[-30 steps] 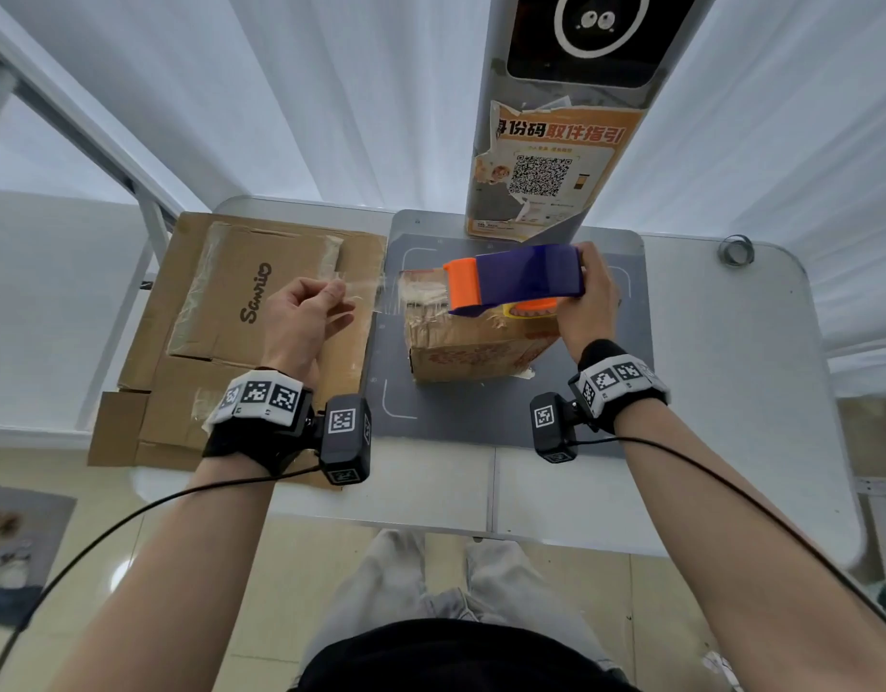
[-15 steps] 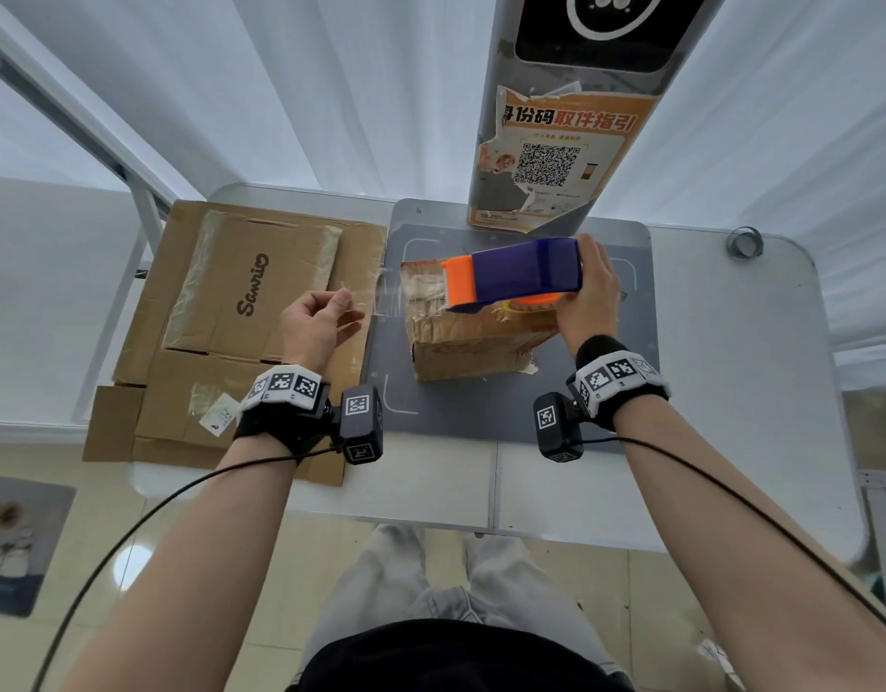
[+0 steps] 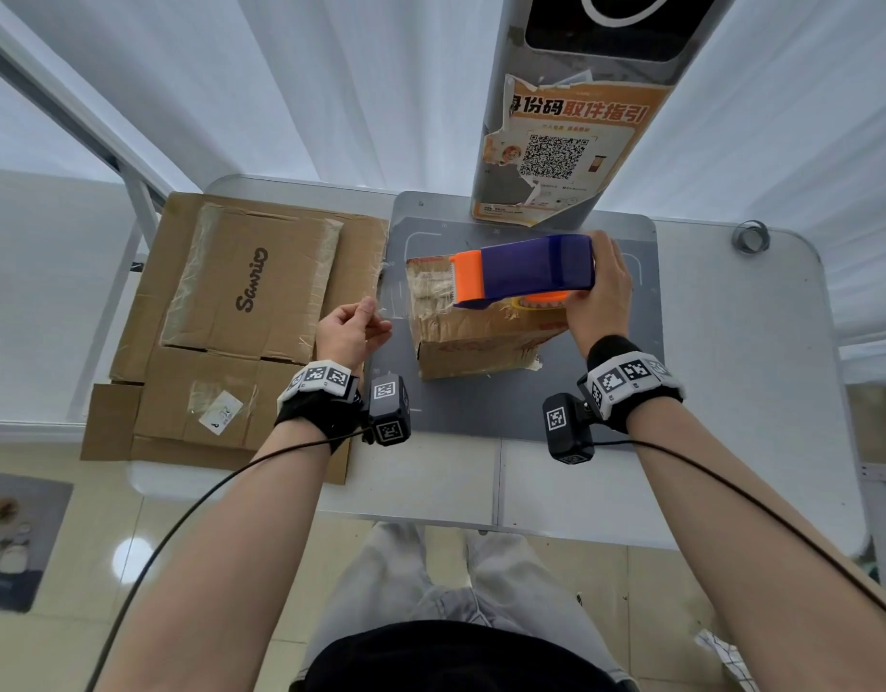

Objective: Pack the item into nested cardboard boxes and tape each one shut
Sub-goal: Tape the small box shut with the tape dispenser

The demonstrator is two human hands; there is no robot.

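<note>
A small worn cardboard box [image 3: 473,337] sits on the grey mat [image 3: 481,407] in the middle of the table. My right hand [image 3: 603,292] grips a blue and orange tape dispenser [image 3: 523,269] held just over the box top, orange end pointing left. My left hand [image 3: 351,329] pinches the free end of a clear tape strip [image 3: 388,297], drawn out to the left of the box. The box contents are hidden.
Flattened cardboard boxes [image 3: 251,297], one printed with a brand name, lie stacked on the table's left side. A grey pillar with an orange QR poster [image 3: 568,147] stands behind the mat. A small tape roll [image 3: 750,236] lies at the far right corner.
The tape dispenser and my right hand have edged slightly right over the box. My left hand keeps its pinch on the tape end and has shifted a little toward the box.
</note>
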